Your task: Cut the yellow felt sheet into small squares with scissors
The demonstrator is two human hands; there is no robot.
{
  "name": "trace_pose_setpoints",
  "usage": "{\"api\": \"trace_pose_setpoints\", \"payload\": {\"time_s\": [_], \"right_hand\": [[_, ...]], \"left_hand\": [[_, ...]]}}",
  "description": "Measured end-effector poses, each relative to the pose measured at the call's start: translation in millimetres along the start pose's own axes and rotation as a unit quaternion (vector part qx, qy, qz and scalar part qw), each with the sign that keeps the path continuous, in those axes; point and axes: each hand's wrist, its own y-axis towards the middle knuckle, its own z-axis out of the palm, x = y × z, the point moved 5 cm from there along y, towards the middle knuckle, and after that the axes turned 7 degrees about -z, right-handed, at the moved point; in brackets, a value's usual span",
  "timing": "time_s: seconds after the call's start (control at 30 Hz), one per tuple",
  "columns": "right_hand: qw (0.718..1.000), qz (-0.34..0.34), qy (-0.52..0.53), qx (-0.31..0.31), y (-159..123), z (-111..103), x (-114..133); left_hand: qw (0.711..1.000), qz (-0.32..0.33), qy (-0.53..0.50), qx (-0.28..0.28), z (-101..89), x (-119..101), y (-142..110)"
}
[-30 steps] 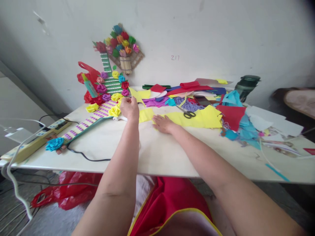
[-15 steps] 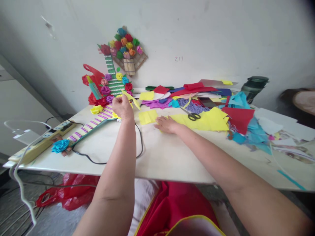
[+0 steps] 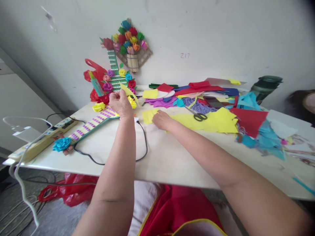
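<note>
At right hand (image 3: 162, 120): flat yellow square (image 3: 148, 116), on table (image 3: 164, 160); whether gripped, unclear. Best pressed lightly, against creasing. Alongside: scissors (image 3: 200, 117) on yellow strip (image 3: 219, 121). Farther: left hand (image 3: 121, 103), fingertips pinched on raised yellow piece (image 3: 128, 92); best held by its edge.

A thin yellow piece (image 3: 131, 92) curves aslant, raised above the desk (image 3: 167, 154), where a flat yellow sheet (image 3: 148, 116) and a longer, uneven-ended yellow strip (image 3: 216, 123) lie.
</note>
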Motion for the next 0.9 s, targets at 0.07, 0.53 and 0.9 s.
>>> {"api": "trace_pose_setpoints", "payload": {"time_s": [0.07, 0.53, 0.9], "right_hand": [[1.0, -0.008, -0.015, 0.004, 3, 0, 3], [0.996, 0.079, 0.026, -0.035, 12, 7, 1], [0.995, 0.05, 0.03, -0.08, 50, 0, 7]], "left_hand": [[1.0, -0.001, 0.0, 0.01, 0.7, 0, 0], [1.0, 0.013, -0.011, 0.017, -2.1, -8, 4], [0.999, 0.017, -0.033, 0.02, -8.0, -1, 15]]}}
